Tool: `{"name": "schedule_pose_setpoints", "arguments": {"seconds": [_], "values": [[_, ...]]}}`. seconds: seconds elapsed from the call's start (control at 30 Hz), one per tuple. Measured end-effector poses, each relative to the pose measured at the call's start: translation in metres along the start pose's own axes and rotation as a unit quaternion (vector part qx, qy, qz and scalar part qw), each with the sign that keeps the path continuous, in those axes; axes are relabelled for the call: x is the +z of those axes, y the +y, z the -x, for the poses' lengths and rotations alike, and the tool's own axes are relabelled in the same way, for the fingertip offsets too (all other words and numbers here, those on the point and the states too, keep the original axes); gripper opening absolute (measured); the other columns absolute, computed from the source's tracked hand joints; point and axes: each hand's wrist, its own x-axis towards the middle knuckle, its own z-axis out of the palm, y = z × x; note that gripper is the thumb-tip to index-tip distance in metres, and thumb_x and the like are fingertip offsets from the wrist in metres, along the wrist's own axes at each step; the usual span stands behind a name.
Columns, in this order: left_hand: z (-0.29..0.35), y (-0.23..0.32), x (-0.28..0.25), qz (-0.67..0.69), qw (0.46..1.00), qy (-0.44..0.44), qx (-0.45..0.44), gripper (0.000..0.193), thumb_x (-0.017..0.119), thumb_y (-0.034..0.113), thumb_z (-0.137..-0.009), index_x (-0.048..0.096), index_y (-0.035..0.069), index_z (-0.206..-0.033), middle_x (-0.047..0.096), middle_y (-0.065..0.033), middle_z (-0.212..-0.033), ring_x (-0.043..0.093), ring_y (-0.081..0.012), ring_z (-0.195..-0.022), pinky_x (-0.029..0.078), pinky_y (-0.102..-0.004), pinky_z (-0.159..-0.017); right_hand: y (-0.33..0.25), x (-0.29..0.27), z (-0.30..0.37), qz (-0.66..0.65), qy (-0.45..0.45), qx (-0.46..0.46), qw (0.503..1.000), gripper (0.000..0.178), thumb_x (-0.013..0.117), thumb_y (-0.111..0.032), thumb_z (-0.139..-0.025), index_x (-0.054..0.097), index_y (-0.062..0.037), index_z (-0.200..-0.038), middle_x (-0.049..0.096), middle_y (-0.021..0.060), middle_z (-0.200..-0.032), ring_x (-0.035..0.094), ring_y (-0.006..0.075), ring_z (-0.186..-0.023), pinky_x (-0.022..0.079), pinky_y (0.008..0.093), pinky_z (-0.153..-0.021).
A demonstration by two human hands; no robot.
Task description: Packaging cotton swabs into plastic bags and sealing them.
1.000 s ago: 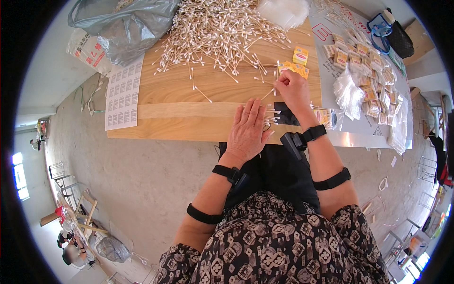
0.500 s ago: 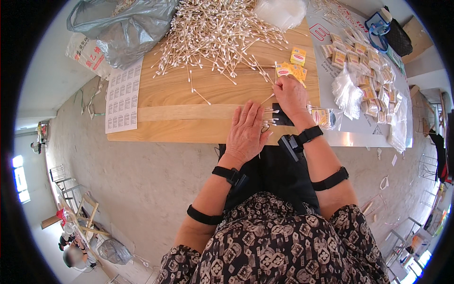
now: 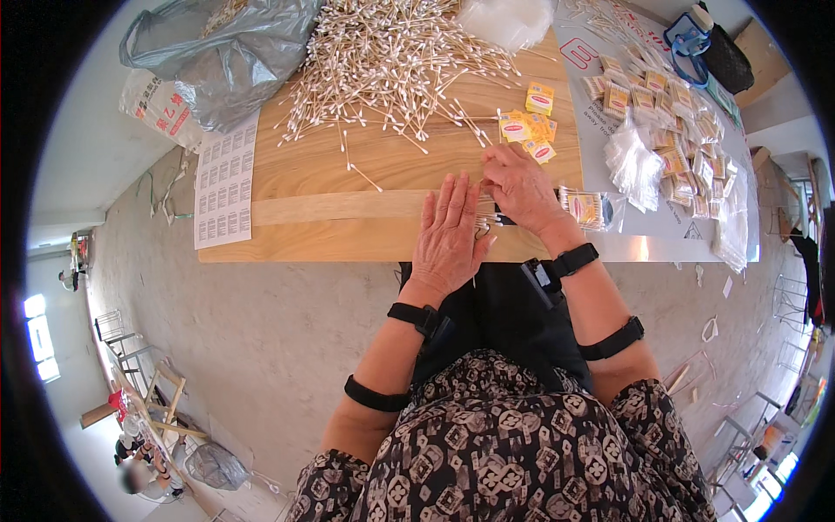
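My left hand (image 3: 447, 233) lies flat near the table's front edge, its fingers stretched out together. Under and beside it is a small row of cotton swabs (image 3: 487, 223), their white tips showing between my two hands. My right hand (image 3: 524, 191) is closed in a pinch close to the left fingertips, on a cotton swab that the fingers mostly hide. Part of a black patch (image 3: 504, 220) shows under the right hand. Just right of that hand lies a filled clear packet of swabs (image 3: 581, 208). Yellow cards (image 3: 527, 128) sit beyond it.
A large heap of loose cotton swabs (image 3: 383, 74) covers the back of the wooden table (image 3: 330, 239). A grey plastic bag (image 3: 235, 78) and a printed sheet (image 3: 224, 187) are at left. Several filled packets (image 3: 687, 165) and empty clear bags (image 3: 632, 165) lie at right.
My right hand has moved left and slightly nearer, from beside the yellow cards to the left fingertips. The left hand stays almost in place. The view has shifted slightly.
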Motion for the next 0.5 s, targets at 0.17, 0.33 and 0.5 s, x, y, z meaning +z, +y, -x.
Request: {"name": "schedule_pose_setpoints", "arguments": {"seconds": [0.17,0.33,0.5], "values": [[0.0,0.0,0.001,-0.018,1.0,-0.021,-0.003,0.073,0.061,0.033,-0.087,0.032,0.001,-0.146,0.036,-0.0167,-0.15,0.025,-0.034,-0.144,0.017,-0.0492,-0.117,-0.003,-0.004,0.009,-0.016,-0.107,0.093,0.99,0.01,0.06,-0.013,-0.083,0.06,-0.0043,-0.077,0.063,0.0129,-0.09,0.063,0.0353,-0.083,0.052,0.0448,-0.071],[-0.002,0.001,0.006,-0.04,0.999,-0.014,-0.009,0.07,0.061,0.036,-0.087,0.037,0.0,-0.143,0.038,-0.0156,-0.147,0.03,-0.0339,-0.14,0.02,-0.0495,-0.116,-0.003,-0.003,0.015,-0.035,-0.133,0.112,0.984,0.012,0.058,-0.014,-0.084,0.059,-0.0028,-0.079,0.063,0.0156,-0.085,0.063,0.0391,-0.076,0.05,0.0476,-0.066],[-0.01,0.01,0.005,-0.044,0.998,-0.025,-0.042,0.071,0.062,0.04,-0.087,0.04,-0.001,-0.14,0.037,-0.0149,-0.146,0.031,-0.0342,-0.138,0.021,-0.0498,-0.114,-0.004,0.0,0.016,-0.077,-0.059,0.184,0.978,0.009,0.061,-0.012,-0.084,0.06,-0.0026,-0.084,0.062,0.0151,-0.085,0.061,0.0379,-0.08,0.049,0.0457,-0.068]]}}
